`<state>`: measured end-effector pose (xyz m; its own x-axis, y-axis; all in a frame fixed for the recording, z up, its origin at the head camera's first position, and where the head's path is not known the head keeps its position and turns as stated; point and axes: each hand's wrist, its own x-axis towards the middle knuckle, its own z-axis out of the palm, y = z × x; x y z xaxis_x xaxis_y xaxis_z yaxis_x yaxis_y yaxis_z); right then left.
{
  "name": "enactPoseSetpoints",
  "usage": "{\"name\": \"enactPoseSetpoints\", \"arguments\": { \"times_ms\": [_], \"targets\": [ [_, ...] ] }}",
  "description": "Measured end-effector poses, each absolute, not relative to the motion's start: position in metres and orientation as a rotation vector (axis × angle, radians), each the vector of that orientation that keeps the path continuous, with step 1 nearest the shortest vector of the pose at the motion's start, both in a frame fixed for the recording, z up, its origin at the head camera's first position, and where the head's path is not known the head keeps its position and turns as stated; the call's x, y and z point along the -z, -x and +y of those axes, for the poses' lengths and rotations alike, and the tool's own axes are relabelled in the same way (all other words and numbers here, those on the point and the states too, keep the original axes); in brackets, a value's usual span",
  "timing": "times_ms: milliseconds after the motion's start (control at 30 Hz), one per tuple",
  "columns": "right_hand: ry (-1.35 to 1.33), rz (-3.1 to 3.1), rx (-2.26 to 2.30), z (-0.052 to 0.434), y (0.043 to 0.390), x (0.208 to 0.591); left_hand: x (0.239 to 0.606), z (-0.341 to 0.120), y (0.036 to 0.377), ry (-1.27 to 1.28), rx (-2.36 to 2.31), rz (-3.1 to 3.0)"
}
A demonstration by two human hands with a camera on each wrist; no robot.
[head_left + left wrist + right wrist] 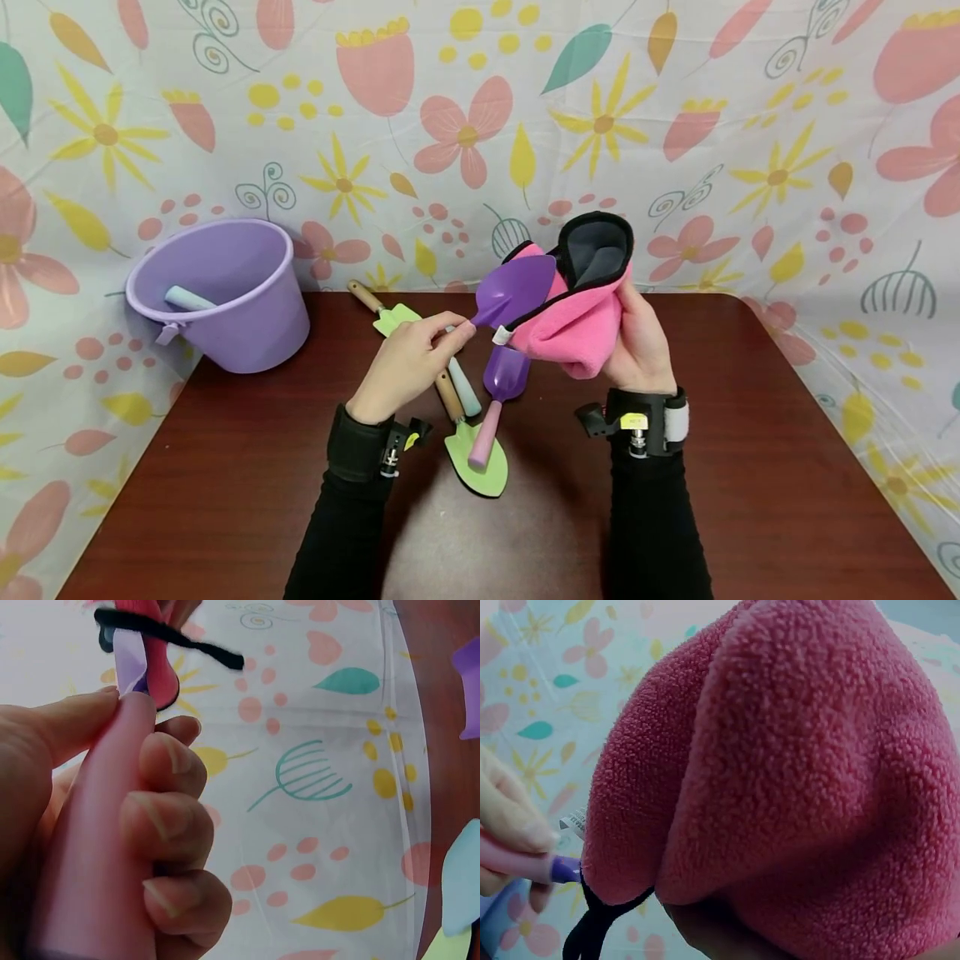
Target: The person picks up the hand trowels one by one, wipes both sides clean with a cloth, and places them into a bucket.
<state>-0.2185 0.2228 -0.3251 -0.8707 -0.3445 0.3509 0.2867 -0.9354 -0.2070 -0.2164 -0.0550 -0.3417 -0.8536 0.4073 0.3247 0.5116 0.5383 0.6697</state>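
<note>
My left hand [405, 360] grips the pink handle [101, 832] of a small garden trowel, its fingers curled round it in the left wrist view. The trowel's purple blade [513, 290] points up and right, against the pink fleece cloth [573, 329]. That cloth is fluffy, with black trim, a grey inner face and a white tag [502, 335]. It is bunched up in my right hand [643, 346], which holds it from the right side; most of those fingers are hidden behind it. In the right wrist view the fleece fills most of the picture.
Below my hands, a purple scoop [506, 373] with a pink handle lies across a green trowel [480, 458]. Another green tool [396, 318] and a light blue handle [465, 387] lie behind. At the back left stands a purple bucket [262, 321] with a pale blue handle [189, 298] inside.
</note>
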Motion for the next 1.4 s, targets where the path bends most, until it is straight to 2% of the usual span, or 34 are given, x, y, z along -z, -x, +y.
{"name": "enactPoseSetpoints", "arguments": {
  "times_ms": [300,767,1400],
  "targets": [
    [0.569,0.25,2.711,0.228,0.221,0.324,0.342,-0.055,0.218,0.739,1.201,-2.54],
    [0.508,0.385,2.589,0.197,0.226,0.332,0.348,-0.042,0.215,0.666,1.321,-2.382],
    [0.496,0.363,2.846,0.221,0.224,0.33,0.352,-0.039,0.217,0.946,1.236,-2.606]
  ]
}}
